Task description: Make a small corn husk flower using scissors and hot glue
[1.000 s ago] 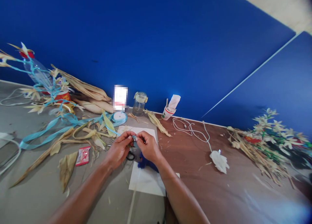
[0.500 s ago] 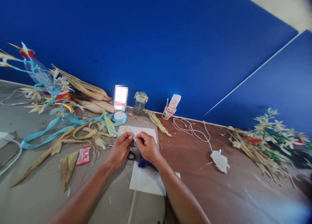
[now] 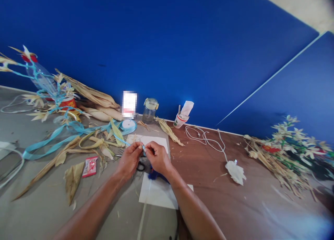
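Note:
My left hand [image 3: 132, 157] and my right hand [image 3: 157, 157] meet over the table, fingertips pinched close together on a thin light-blue ribbon [image 3: 121, 139]. From my left fingers the ribbon runs back toward a ribbon roll [image 3: 128, 125]. What else may lie between the fingertips is too small to make out. Beneath my hands are white paper sheets [image 3: 156, 196], a dark blue tool [image 3: 154, 173] partly hidden by my right hand, and a black loop [image 3: 141, 166], perhaps a scissor handle.
Corn husks [image 3: 104, 142], loose blue ribbon [image 3: 47, 147] and a red packet [image 3: 90, 167] lie to the left. Behind stand a glass jar [image 3: 149, 111] and a paper cup [image 3: 180, 120]. A white cable [image 3: 208, 141] and husk flowers [image 3: 294, 142] are at right.
Almost nothing differs. Both hands keep their pinch on the ribbon in the same place, and the view has shifted very slightly.

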### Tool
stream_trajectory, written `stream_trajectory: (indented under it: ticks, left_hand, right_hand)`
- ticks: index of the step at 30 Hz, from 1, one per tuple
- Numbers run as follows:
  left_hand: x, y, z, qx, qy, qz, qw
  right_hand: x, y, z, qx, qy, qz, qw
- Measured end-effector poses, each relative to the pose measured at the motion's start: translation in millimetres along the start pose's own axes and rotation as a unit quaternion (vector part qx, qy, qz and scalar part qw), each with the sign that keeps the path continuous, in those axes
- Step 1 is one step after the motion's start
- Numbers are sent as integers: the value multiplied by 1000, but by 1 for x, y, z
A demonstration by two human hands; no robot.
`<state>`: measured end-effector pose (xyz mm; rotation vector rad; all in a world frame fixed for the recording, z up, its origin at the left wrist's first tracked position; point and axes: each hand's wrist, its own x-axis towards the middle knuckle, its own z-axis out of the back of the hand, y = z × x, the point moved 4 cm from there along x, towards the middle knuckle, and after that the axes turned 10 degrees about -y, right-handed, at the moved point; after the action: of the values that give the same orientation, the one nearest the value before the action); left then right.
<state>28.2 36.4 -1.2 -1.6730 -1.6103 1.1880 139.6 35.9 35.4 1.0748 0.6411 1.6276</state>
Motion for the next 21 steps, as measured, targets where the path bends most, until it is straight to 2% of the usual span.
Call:
stream_trajectory:
  ticks: [10, 15, 21]
  left_hand:
    - [1, -2, 0, -84, 43, 53, 994]
    - [4, -3, 3, -122, 38, 80, 989]
    - [3, -4, 3, -104, 40, 55, 992]
  right_hand:
    - [1, -1, 0, 49, -2, -7, 999]
    - [2, -2, 0, 51, -9, -6, 999]
    - [2, -2, 1, 52, -13, -15, 998]
